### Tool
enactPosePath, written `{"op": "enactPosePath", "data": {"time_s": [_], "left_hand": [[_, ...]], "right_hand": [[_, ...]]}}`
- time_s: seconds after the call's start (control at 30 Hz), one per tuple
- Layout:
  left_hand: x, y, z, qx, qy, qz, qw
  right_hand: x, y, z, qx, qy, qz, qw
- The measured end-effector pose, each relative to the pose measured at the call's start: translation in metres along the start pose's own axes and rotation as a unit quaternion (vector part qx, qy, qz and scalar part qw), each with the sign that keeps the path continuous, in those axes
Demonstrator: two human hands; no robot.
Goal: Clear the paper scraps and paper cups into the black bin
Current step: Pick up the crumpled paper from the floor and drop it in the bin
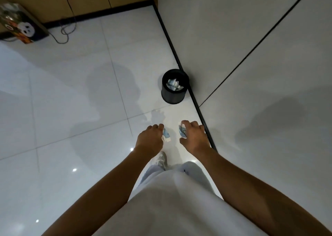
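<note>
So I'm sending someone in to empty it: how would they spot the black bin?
Follow the black baseboard strip along the grey wall panels on the right. The black bin stands on the white tiled floor against that strip. It is round, dark and open-topped, with crumpled blue-and-white paper inside.

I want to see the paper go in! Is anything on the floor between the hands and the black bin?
Nothing visible. The left hand and right hand each hold a paper scrap, and only bare tiled floor lies ahead to the open black bin by the wall.
</note>
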State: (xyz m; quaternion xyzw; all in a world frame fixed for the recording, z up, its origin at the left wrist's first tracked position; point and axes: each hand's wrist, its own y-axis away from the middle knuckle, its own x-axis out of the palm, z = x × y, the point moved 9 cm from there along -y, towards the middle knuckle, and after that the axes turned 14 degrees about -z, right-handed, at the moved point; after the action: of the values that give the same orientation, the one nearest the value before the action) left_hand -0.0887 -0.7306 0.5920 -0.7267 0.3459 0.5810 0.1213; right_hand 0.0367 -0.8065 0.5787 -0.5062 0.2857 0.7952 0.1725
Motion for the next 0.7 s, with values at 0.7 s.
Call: {"op": "enactPosePath", "data": {"time_s": [0.7], "left_hand": [[-0.021, -0.361, 0.004, -0.022, -0.036, 0.029, 0.999]], "right_hand": [[-0.035, -0.391, 0.025, -0.071, 0.036, 0.093, 0.992]]}}
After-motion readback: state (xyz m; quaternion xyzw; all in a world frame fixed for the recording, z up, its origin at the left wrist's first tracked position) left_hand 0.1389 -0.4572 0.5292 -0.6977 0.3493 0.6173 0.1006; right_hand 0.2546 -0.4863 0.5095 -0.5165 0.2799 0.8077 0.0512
